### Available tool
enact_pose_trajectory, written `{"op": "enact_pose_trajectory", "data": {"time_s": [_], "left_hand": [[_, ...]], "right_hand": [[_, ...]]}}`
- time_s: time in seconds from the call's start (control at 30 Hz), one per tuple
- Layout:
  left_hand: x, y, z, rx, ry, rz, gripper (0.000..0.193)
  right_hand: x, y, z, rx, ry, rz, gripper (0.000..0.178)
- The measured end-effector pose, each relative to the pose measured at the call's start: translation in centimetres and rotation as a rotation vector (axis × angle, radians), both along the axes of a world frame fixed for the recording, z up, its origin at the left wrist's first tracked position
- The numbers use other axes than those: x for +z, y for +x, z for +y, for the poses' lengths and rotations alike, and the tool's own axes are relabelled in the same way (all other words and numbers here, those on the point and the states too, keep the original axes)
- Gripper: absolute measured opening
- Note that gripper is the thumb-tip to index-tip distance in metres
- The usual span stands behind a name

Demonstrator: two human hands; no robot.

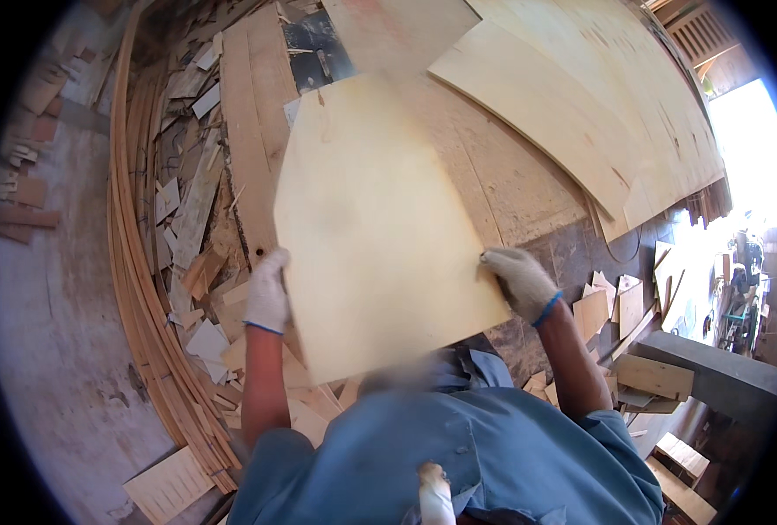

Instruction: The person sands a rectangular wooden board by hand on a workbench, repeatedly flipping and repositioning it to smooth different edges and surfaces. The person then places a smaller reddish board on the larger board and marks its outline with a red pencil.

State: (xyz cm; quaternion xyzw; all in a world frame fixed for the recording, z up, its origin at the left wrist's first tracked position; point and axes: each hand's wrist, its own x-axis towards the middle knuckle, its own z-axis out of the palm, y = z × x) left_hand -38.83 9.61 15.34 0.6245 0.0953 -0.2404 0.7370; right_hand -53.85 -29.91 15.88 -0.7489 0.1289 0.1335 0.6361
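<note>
Wooden strips [132, 262]: running lengthwise at 9 o'clock.
Wood scraps [203, 271]: lying heaped beside the strips, 9 o'clock.
Left hand [267, 290]: wearing a glove; fingers gripping the plywood panel [375, 227] at its 8 o'clock edge.
Plywood panel: occupying the dial's centre, spanning between both hands.
Right hand [521, 282]: wearing a glove; fingers gripping the panel's 4 o'clock edge.
Plywood sheets [581, 105]: lying overlapped at 2 o'clock.

The brown wooden worktop [528, 188] ahead of me carries large pale plywood sheets [581, 105] at my one o'clock.
</note>
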Motion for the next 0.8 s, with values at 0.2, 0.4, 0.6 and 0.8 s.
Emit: {"op": "enact_pose_trajectory", "data": {"time_s": [0.2,0.4,0.6,0.8], "left_hand": [[-14.8,-8.5,-3.5,0.244,0.347,-0.131,0.034],[-9.3,-16.4,-14.4,0.096,0.321,-0.159,0.045],[1.7,-21.9,-33.4,-0.222,0.089,-0.029,0.056],[2.9,-24.0,-45.1,-0.592,-0.162,-0.053,0.048]], "right_hand": [[-15.0,-8.1,1.4,-0.445,-0.374,0.075,0.048],[-24.7,-21.0,-5.0,-0.189,-0.885,0.171,0.025],[-17.4,-29.5,-13.0,-0.806,-0.309,0.246,0.032],[-10.8,-40.9,-29.2,-1.278,-0.208,0.04,0.028]]}}
